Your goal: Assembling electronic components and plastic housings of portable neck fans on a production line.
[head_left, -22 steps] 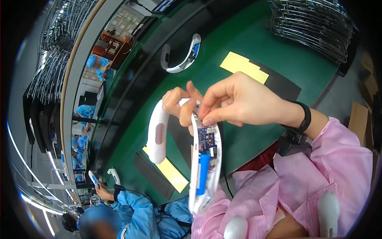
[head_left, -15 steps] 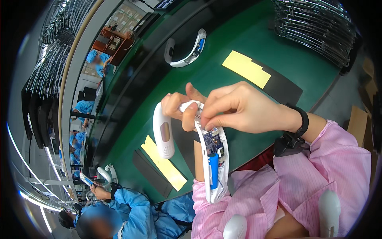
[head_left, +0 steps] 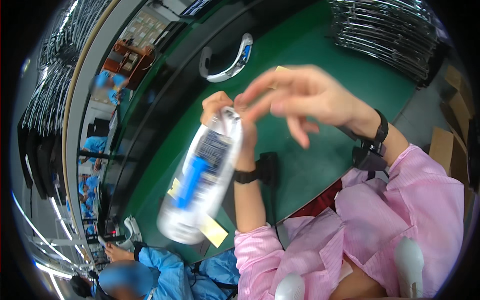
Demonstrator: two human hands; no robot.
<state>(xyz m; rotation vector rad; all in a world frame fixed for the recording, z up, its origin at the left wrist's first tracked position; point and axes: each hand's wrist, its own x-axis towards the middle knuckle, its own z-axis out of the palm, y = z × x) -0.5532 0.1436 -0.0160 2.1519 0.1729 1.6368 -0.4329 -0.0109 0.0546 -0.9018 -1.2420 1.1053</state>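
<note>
My left hand (head_left: 216,106) grips the upper end of a white curved neckband device (head_left: 182,227), its open inner side facing me. A green-blue circuit board (head_left: 212,152) and a blue cylindrical battery (head_left: 191,182) sit inside the shell; motion blurs them. My right hand (head_left: 312,97) is held just right of that end, fingers spread, nothing seen in it. Its fingertips overlap the left hand in the picture; whether they touch cannot be told. Farther off, a second white neckband (head_left: 227,75) with a blue part lies on the green table (head_left: 300,177).
A yellow sheet (head_left: 214,232) shows partly behind the device. Stacked metal wire frames (head_left: 385,40) stand at the far right, cardboard (head_left: 442,150) below them. At the lower left, a co-worker in a blue smock (head_left: 170,272) handles a white part.
The neckband has swung down and left, turning its open side toward me. My right hand has come off it, its pinched fingers now spread. The view has shifted slightly.
</note>
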